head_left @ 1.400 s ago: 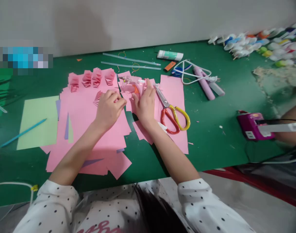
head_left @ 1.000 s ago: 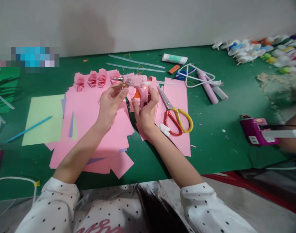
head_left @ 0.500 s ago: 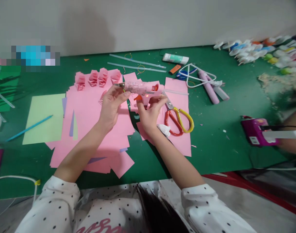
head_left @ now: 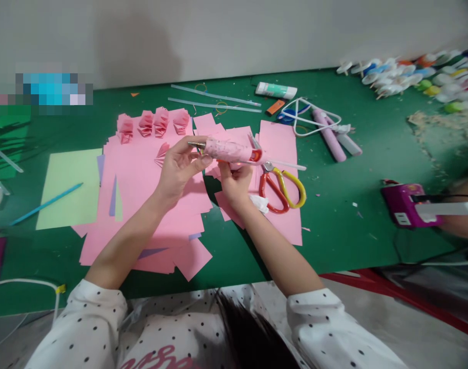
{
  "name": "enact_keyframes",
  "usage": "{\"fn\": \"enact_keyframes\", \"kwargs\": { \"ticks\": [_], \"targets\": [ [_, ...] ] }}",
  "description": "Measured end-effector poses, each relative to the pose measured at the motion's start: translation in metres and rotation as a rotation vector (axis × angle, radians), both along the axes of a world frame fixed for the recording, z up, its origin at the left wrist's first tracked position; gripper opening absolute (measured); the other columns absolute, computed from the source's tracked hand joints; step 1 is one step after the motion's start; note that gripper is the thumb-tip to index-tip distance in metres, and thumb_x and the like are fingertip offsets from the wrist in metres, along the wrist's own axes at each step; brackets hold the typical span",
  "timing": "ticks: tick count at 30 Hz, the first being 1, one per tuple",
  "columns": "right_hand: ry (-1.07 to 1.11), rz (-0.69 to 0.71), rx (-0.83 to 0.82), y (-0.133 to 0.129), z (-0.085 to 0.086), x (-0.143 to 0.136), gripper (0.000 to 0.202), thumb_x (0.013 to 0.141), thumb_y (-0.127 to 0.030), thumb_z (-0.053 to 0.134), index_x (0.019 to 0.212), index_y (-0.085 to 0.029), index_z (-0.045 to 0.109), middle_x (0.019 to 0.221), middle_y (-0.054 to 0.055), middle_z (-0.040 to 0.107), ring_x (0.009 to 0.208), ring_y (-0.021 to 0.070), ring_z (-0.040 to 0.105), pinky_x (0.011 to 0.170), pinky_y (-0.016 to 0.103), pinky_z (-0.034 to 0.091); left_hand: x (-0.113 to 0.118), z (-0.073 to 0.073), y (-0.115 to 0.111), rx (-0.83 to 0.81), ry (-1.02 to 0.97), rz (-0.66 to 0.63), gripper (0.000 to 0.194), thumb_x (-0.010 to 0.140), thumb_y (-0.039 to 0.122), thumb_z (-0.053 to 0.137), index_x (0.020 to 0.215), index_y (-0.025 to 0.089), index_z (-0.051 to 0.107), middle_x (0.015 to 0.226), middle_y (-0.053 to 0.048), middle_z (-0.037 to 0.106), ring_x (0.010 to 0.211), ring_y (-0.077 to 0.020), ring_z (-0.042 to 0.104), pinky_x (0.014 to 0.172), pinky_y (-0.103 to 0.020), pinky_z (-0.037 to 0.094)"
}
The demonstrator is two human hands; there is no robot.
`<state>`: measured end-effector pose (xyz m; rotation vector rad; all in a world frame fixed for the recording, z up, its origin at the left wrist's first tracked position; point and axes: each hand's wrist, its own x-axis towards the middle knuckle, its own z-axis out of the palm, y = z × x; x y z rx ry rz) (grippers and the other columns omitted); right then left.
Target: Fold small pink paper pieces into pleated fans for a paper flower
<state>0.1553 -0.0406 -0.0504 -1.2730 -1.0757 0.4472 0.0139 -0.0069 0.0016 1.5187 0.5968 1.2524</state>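
A pink glue gun [head_left: 230, 150] is held above the paper, its metal nozzle toward the left and a clear glue stick [head_left: 285, 165] sticking out of its rear. My right hand [head_left: 236, 182] grips the handle from below. At the nozzle end is my left hand [head_left: 180, 166], its fingers curled close together; whether they hold something small is hidden. Beneath lie stacked pink sheets [head_left: 149, 179], with several folded pink paper pieces [head_left: 161, 123] along their far edge. Scissors with red and yellow handles [head_left: 291, 189] rest right of my right hand.
A glue tube [head_left: 276, 90], an orange block [head_left: 275, 107] and a pink curling tool [head_left: 330, 136] lie farther back. Left is a blue pencil [head_left: 47, 203] on green paper [head_left: 72, 215]. A purple power box [head_left: 406, 205] stands right, near another person's limb.
The glue gun has rolled and tilted in my right hand, its rear end swinging slightly down toward me. My right fingers have curled in beneath it. My left hand stays near the nozzle.
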Motion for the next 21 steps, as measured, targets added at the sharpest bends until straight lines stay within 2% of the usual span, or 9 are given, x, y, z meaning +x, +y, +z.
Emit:
{"fn": "enact_keyframes", "kwargs": {
  "ticks": [2, 4, 6, 8, 13, 16, 18, 21],
  "targets": [
    [-0.050, 0.000, 0.086, 0.000, 0.000, 0.002, 0.025, 0.094, -0.046, 0.061, 0.086, -0.023, 0.060, 0.078, 0.003, 0.066, 0.069, 0.0174, 0.062, 0.063, 0.032, 0.052, -0.002, 0.003, 0.000, -0.010, 0.011, -0.050, 0.044, 0.084, 0.061, 0.079, 0.113, 0.030, 0.066, 0.118, -0.003, 0.072, 0.110, -0.0208, 0.069, 0.095, -0.038, 0.057],
    [-0.176, -0.028, 0.153, -0.001, 0.005, 0.003, 0.023, 0.097, -0.046, 0.057, 0.093, -0.024, 0.061, 0.087, 0.005, 0.067, 0.080, 0.0202, 0.066, 0.072, 0.036, 0.055, -0.005, 0.005, 0.001, -0.016, 0.042, -0.106, 0.050, 0.082, 0.067, 0.078, 0.113, 0.030, 0.064, 0.124, -0.005, 0.071, 0.116, -0.0228, 0.068, 0.096, -0.040, 0.056],
    [-0.317, -0.126, 0.178, -0.004, 0.012, 0.004, 0.025, 0.098, -0.048, 0.055, 0.090, -0.025, 0.059, 0.086, 0.004, 0.063, 0.082, 0.0212, 0.063, 0.077, 0.041, 0.054, -0.010, 0.006, 0.003, -0.016, 0.083, -0.168, 0.057, 0.079, 0.074, 0.075, 0.112, 0.029, 0.062, 0.130, -0.006, 0.069, 0.121, -0.0244, 0.066, 0.096, -0.041, 0.056],
    [-0.366, -0.199, 0.196, -0.007, 0.020, 0.004, 0.028, 0.098, -0.051, 0.058, 0.087, -0.025, 0.055, 0.083, 0.003, 0.058, 0.079, 0.0207, 0.059, 0.075, 0.040, 0.052, -0.014, 0.006, 0.005, -0.022, 0.121, -0.244, 0.058, 0.080, 0.078, 0.072, 0.110, 0.029, 0.059, 0.135, -0.007, 0.066, 0.121, -0.0245, 0.067, 0.094, -0.041, 0.057],
    [-0.311, -0.149, 0.240, -0.006, 0.023, 0.001, 0.033, 0.098, -0.047, 0.063, 0.079, -0.026, 0.046, 0.079, -0.001, 0.050, 0.076, 0.0182, 0.053, 0.074, 0.038, 0.050, -0.020, 0.011, 0.006, -0.034, 0.181, -0.369, 0.059, 0.079, 0.081, 0.069, 0.107, 0.031, 0.056, 0.140, -0.007, 0.063, 0.125, -0.0253, 0.066, 0.092, -0.041, 0.056],
    [-0.216, -0.126, 0.276, -0.002, 0.017, 0.000, 0.029, 0.099, -0.048, 0.062, 0.086, -0.026, 0.047, 0.084, -0.001, 0.053, 0.076, 0.0172, 0.056, 0.073, 0.037, 0.051, -0.019, 0.021, 0.005, -0.001, 0.133, -0.419, 0.049, 0.079, 0.070, 0.078, 0.103, 0.030, 0.061, 0.131, -0.006, 0.069, 0.125, -0.0267, 0.066, 0.096, -0.044, 0.056],
    [-0.154, -0.097, 0.302, 0.000, 0.014, 0.000, 0.028, 0.098, -0.050, 0.062, 0.093, -0.026, 0.050, 0.087, -0.001, 0.055, 0.075, 0.0162, 0.058, 0.068, 0.035, 0.052, -0.019, 0.028, 0.006, 0.004, 0.153, -0.471, 0.046, 0.075, 0.063, 0.085, 0.100, 0.029, 0.066, 0.127, -0.008, 0.072, 0.128, -0.0288, 0.065, 0.104, -0.048, 0.053],
    [-0.101, -0.022, 0.267, 0.000, 0.013, 0.001, 0.033, 0.096, -0.056, 0.063, 0.090, -0.026, 0.049, 0.082, -0.002, 0.054, 0.067, 0.0146, 0.056, 0.060, 0.032, 0.049, -0.024, 0.036, 0.011, -0.046, 0.214, -0.543, 0.045, 0.071, 0.058, 0.090, 0.099, 0.027, 0.073, 0.127, -0.010, 0.073, 0.132, -0.0307, 0.063, 0.107, -0.048, 0.052]
  ]
}}
